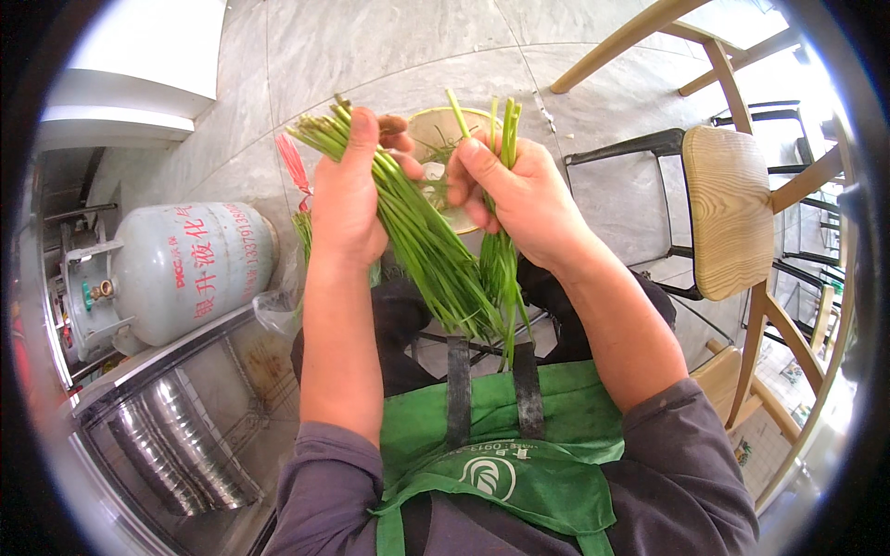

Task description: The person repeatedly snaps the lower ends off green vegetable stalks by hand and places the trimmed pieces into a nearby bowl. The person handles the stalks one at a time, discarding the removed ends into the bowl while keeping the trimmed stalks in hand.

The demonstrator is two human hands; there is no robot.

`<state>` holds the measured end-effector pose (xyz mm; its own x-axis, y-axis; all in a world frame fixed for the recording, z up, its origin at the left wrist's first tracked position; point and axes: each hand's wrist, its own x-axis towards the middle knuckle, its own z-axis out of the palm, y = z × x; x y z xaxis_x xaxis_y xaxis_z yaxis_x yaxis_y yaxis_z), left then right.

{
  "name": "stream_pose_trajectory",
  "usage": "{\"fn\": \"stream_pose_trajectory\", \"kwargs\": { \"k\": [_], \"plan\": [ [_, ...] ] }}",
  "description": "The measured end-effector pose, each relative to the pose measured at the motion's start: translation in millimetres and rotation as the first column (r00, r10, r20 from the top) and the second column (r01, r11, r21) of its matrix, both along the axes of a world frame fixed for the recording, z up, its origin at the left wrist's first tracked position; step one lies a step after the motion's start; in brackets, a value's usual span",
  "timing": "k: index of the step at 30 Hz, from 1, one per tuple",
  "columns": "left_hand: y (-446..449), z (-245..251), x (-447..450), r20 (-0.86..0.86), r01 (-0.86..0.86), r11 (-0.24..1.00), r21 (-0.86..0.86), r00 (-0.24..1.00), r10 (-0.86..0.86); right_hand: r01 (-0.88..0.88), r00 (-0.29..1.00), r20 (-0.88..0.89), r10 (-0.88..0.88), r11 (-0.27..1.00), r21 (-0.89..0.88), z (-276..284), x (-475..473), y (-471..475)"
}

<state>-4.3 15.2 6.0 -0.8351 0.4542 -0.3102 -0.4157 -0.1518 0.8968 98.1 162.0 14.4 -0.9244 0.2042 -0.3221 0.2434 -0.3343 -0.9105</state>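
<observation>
My left hand (354,187) grips a thick bunch of long green garlic chives (424,243), its cut stem ends pointing up and left past my thumb. In my right hand (518,184) is a smaller bunch of the same greens (502,271), with a few pale stems rising above the fingers. The leaf tips of both bunches hang down and meet over my lap. Behind and between the hands, a round yellow-rimmed bin (445,111) stands on the floor and holds some loose green scraps. The hands partly hide it.
A grey gas cylinder (195,267) lies to the left, above a glass-topped metal cabinet (264,368). Beside my left forearm are a clear plastic bag (278,302), more greens and a red plastic tie (293,163). Wooden chairs (726,212) with black frames stand at the right.
</observation>
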Motion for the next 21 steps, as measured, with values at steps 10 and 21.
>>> {"fn": "stream_pose_trajectory", "kwargs": {
  "k": [10, 21],
  "plan": [
    [14.5, -3.1, 17.5, 0.067, 0.219, 0.962, 0.162, 0.97, -0.232, 0.111, 0.991, -0.104, -0.08, 0.935, 0.338, -5.6, -2.3, -5.9],
    [12.7, -3.9, 15.3, 0.072, 0.257, 0.958, 0.123, 0.961, -0.267, 0.133, 0.991, -0.078, -0.109, 0.886, 0.445, -4.2, -3.0, -1.3]
  ]
}}
